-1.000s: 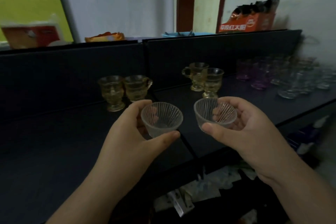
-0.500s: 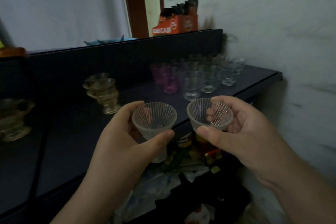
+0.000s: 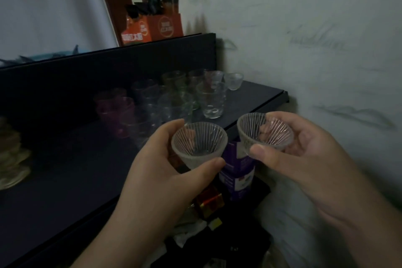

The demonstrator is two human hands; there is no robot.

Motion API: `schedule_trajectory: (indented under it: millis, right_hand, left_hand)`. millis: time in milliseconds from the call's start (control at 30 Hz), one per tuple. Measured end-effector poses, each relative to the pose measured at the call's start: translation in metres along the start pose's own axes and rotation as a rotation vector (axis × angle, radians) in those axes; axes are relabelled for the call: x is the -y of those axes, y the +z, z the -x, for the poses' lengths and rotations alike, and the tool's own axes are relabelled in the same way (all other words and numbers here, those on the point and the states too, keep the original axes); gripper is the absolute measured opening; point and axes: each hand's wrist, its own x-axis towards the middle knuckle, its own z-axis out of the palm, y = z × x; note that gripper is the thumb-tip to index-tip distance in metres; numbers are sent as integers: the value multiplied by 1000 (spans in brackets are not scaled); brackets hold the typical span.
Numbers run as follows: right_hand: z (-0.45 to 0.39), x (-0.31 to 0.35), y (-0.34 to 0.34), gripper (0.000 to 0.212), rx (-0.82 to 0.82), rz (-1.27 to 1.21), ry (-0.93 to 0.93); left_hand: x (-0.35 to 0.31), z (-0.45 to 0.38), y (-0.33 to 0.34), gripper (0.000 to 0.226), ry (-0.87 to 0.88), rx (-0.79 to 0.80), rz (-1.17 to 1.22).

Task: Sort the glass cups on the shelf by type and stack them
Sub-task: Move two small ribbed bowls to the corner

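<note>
Head view has swung to the right over the last second: the amber handled cups that stood in the middle of the shelf a second ago are now only a blurred yellowish shape at the far left edge point(image 3: 10, 159), and the right end of the dark shelf point(image 3: 261, 98), where it meets the pale wall point(image 3: 315, 50), now fills the scene. Neither hand has changed its hold through that turn. The left hand point(image 3: 161, 172) grips one ribbed clear cup point(image 3: 199, 143), thumb on the near wall and the other fingers curled round the far side. The right hand point(image 3: 309, 159) pinches a matching ribbed cup point(image 3: 264, 131) the same way, thumb at the near rim. Both cups are upright, mouths up, apart from each other and held in the air in front of the shelf's front edge. Further back stand the pink-purple glasses point(image 3: 115, 104), a crowd of clear tumblers point(image 3: 212, 100), and, at the back right corner near the wall, two small clear cups point(image 3: 233, 80) that look like the same type, though they are too small and dim to be sure. My reading is that the pair is being carried toward those, so the next step would be nesting one held cup inside the other or setting both down there. An orange box point(image 3: 152, 28) sits on the top ledge.
</note>
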Motion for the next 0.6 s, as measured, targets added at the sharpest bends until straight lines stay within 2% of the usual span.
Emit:
schedule_trajectory:
  millis: [167,267,400,533,600]
  right_hand:
    - [-45,-12,-42,49,-54,39,-32]
    - [-76,-21,-68,57,-114,107,-40]
    - [-114,-34,-98,58,-180,91,-53]
    - [-149,-51,-121,74,-157,89,-45]
    - [-170,-60,-130,67,-120,62,-45]
  left_hand:
    - [9,-61,54,83,93,67,5]
    - [11,-96,86,85,126,98,-20]
    - [14,-137,120,84,138,97,-46]
    - [17,-164,144,85,110,67,-94]
    - [18,-176,156,86,105,31,-152]
